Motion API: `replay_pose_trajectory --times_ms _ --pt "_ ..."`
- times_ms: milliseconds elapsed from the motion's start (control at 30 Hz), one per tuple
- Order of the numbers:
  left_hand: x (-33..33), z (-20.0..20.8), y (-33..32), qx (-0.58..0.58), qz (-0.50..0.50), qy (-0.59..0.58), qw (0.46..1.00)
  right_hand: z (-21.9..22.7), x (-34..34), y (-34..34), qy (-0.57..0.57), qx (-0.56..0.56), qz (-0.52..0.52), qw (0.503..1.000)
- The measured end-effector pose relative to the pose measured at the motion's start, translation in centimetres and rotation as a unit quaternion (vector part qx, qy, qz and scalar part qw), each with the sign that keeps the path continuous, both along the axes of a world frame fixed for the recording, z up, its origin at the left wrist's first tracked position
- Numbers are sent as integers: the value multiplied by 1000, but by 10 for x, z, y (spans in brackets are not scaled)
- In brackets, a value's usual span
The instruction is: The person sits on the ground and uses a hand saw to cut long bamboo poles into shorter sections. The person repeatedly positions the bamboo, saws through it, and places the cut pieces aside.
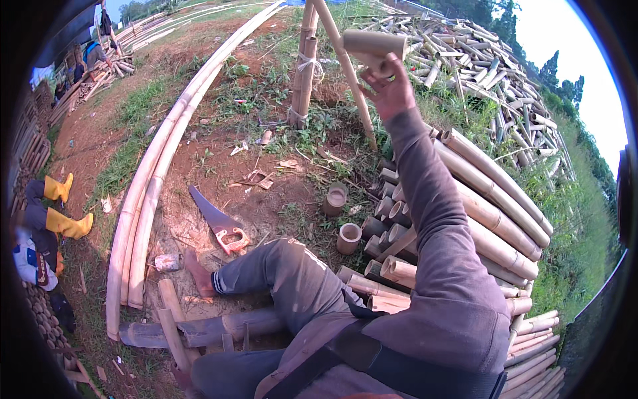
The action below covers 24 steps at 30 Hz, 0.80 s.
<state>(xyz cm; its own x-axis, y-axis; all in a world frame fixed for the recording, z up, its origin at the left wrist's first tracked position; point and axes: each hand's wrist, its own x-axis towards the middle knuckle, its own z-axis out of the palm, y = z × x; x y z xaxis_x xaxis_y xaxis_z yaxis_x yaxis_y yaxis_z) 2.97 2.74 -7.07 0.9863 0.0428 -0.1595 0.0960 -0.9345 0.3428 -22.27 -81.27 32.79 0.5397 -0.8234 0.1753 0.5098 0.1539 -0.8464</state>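
My right arm stretches far forward and up, and my right hand [392, 93] is open with its fingers spread. Just beyond the fingertips a short cut length of bamboo [373, 44] is in the air, tilted slightly. Whether a finger still touches it I cannot tell. My left hand is out of view. A hand saw [216, 216] with a wooden handle lies on the ground by my bare foot. Under my bent leg a thick dark bamboo pole [219, 328] lies across the ground, with bamboo stakes [171, 339] standing against it.
Long bamboo poles [151, 186] stretch away on the left. Beside me on the right are stacked bamboo lengths [495, 189]. Two short bamboo pieces [349, 238] stand upright ahead. Beyond the bamboo posts [304, 80] rises a heap of cut pieces [478, 66]. A person in yellow boots [70, 223] is at far left.
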Motion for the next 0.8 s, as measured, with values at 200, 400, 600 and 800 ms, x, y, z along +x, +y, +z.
replay_pose_trajectory --times_ms 200,400,600,800 --pt "-12 8 -7 12 5 20 1000 214 -245 -61 -60 -293 -479 825" --pt "-27 74 16 -30 -38 -58 997 30 -105 54 127 -433 -310 837" --pt "-20 238 -129 51 -246 -182 950 -102 36 288 137 -703 58 695" --pt "-66 320 -252 129 -439 -223 861 -98 108 383 122 -798 4 590"
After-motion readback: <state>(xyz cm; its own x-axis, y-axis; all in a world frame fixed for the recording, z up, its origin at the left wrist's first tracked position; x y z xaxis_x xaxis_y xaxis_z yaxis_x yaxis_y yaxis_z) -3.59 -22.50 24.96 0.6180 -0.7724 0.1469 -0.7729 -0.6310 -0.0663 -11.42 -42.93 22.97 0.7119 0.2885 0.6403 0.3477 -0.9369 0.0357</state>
